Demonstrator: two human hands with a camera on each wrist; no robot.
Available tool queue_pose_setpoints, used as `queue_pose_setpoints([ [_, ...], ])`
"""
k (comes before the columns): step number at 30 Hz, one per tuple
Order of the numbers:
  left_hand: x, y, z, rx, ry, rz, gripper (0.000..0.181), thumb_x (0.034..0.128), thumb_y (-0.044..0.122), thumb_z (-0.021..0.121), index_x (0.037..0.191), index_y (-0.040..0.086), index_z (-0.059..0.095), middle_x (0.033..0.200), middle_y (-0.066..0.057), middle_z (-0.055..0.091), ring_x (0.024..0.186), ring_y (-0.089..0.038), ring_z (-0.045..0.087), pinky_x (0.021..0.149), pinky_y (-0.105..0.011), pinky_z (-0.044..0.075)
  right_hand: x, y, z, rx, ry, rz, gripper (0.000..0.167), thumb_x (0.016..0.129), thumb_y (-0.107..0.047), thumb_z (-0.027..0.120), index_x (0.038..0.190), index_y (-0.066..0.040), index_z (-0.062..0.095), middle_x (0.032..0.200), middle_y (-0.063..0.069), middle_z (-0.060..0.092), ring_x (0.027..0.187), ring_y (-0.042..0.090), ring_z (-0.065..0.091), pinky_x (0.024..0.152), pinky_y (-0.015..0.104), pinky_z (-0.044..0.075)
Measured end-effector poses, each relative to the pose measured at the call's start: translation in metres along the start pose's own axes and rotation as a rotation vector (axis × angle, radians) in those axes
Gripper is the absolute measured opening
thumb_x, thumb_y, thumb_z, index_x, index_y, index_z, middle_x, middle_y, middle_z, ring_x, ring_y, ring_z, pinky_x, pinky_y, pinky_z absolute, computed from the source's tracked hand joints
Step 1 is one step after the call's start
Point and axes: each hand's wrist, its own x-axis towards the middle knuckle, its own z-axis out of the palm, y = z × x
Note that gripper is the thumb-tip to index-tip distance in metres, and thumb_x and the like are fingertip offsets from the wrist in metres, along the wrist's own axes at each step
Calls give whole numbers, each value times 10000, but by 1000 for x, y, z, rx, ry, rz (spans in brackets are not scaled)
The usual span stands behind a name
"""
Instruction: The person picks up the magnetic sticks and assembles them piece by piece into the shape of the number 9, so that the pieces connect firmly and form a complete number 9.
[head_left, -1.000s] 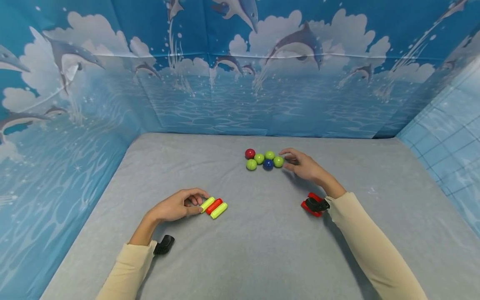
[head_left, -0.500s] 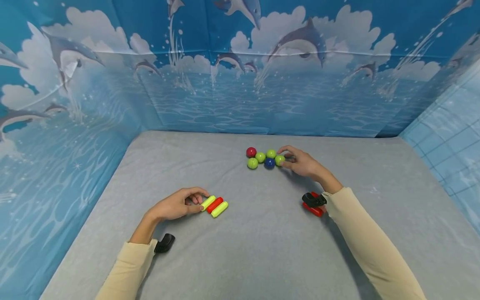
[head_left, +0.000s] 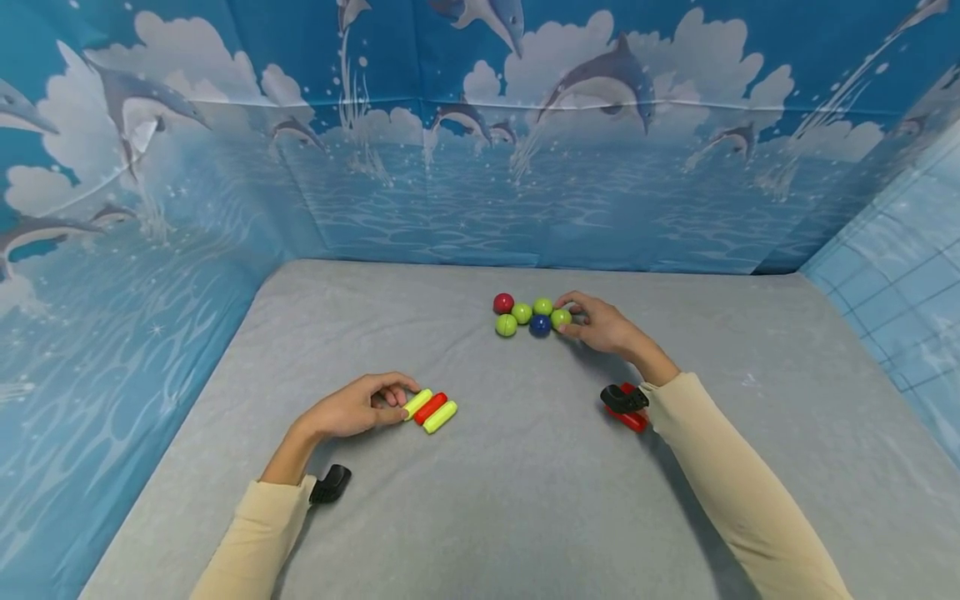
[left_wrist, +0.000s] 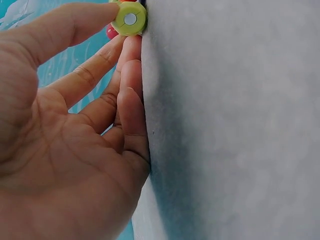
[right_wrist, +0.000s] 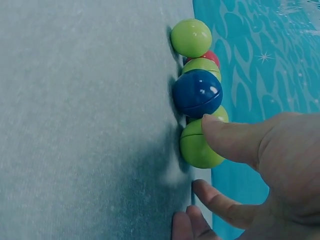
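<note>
My left hand (head_left: 348, 410) pinches the leftmost yellow-green stick (head_left: 417, 404), index finger at its far end and thumb at its near end. Beside that stick lie a red stick (head_left: 431, 408) and another yellow-green one (head_left: 441, 417). In the left wrist view the thumb touches the stick's round end (left_wrist: 135, 26). Farther back, my right hand (head_left: 603, 327) has thumb and index finger round the rightmost green ball (head_left: 561, 318). The right wrist view shows its thumb on the green ball (right_wrist: 194, 146), close to a blue ball (right_wrist: 196, 93); its index finger is hidden.
Left of the held ball are the blue ball (head_left: 540, 326), several green balls (head_left: 506, 325) and a red ball (head_left: 503, 303). Red sticks (head_left: 628, 421) lie under the right wrist's black camera (head_left: 624, 399). A dolphin-print curtain (head_left: 465, 208) borders the grey table (head_left: 487, 500).
My right thumb and index finger have closed in on the rightmost green ball, and the right wrist has shifted slightly left. The left hand keeps its place at the stick.
</note>
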Motion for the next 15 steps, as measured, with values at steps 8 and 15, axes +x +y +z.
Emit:
queue_pose_setpoints([
  [8, -2, 3, -2, -12, 7, 17, 378, 980, 164, 651, 1325, 23, 586, 1030, -87, 583, 912, -212, 513, 784, -264, 447, 3, -2, 2, -43, 12, -35, 352, 1039, -176, 553, 1376, -105, 480, 1486, 269, 402, 1324, 443, 428, 982, 552, 431],
  [15, -1, 1, -1, -20, 0, 1, 372, 976, 162, 658, 1320, 35, 591, 1027, -85, 583, 916, -212, 513, 787, -260, 446, 3, -2, 4, -26, -4, -12, 351, 1047, -173, 531, 1389, -125, 472, 1470, 246, 425, 1347, 445, 420, 979, 541, 449],
])
